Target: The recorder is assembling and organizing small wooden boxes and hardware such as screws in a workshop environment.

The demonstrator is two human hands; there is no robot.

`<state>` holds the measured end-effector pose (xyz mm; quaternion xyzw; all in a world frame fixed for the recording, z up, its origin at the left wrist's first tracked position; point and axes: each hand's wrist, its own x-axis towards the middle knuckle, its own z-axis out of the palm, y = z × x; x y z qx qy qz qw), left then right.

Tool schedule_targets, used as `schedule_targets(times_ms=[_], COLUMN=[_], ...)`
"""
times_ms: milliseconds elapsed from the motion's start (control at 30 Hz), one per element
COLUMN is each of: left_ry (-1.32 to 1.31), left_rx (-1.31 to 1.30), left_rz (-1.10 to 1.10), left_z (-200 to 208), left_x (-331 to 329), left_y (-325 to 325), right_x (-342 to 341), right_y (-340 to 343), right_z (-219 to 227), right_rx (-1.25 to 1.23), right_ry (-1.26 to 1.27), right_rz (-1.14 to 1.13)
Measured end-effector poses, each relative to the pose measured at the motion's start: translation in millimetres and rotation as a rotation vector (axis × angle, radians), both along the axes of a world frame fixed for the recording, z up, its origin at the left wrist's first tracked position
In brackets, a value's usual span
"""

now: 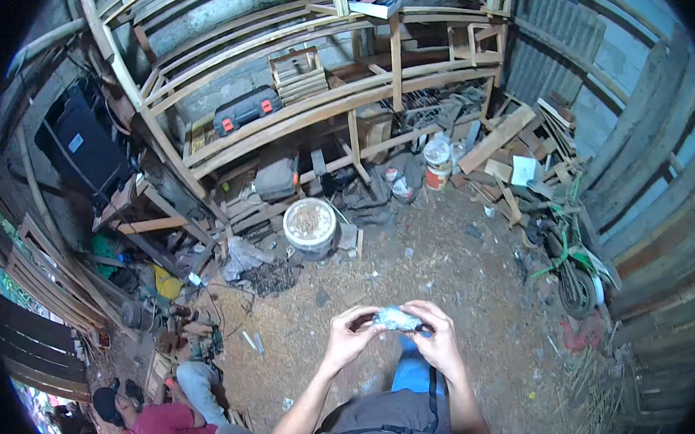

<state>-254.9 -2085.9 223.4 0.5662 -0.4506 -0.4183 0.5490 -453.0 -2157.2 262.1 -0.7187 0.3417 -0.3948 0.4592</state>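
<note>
Between my two hands is a small crumpled bundle [397, 319], whitish and pale blue-green with a plastic-like shine. My left hand [351, 331] grips its left end, and something dark shows by those fingers. The right end is held by my right hand [436, 330], where another dark bit shows under the fingers. What the bundle contains cannot be made out. Both hands are raised in front of my body, above the dirt floor [317, 364].
A person in a red shirt [173, 431] sits low at the left. Ahead stand a white bucket [309, 224], a paint pail [438, 164] and a wooden rack [293, 128] bearing a black toolbox [247, 111]. A green wheelbarrow [573, 270] and scrap wood [513, 161] lie right.
</note>
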Motion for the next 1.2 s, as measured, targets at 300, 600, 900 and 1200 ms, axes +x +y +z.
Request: schedule_targets(times_ms=[300,600,900,1200], left_ry=[0.083,-0.249,-0.328,-0.720], left_rx=[-0.064,-0.042,-0.094,-0.055], left_rz=[0.202,0.411,0.593,0.790], left_z=[-45.9,-12.1,-62.4,-57.9], left_x=[34.8,116.8,273.2,438.9], left_y=[-260.5,-428.0,-585.7,-677.2], right_x=[59.1,148.3,313.7,552.1], right_y=[-280.6,-493.2,-643.9,-759.3], right_z=[-54.3,-21.1,-56.5,-67.3], right_rx=[0.043,-0.056,-0.130,-0.360], right_ry=[0.016,-0.018,-0.026,0.126], right_rz=[0.066,0.060,0.126,0.249])
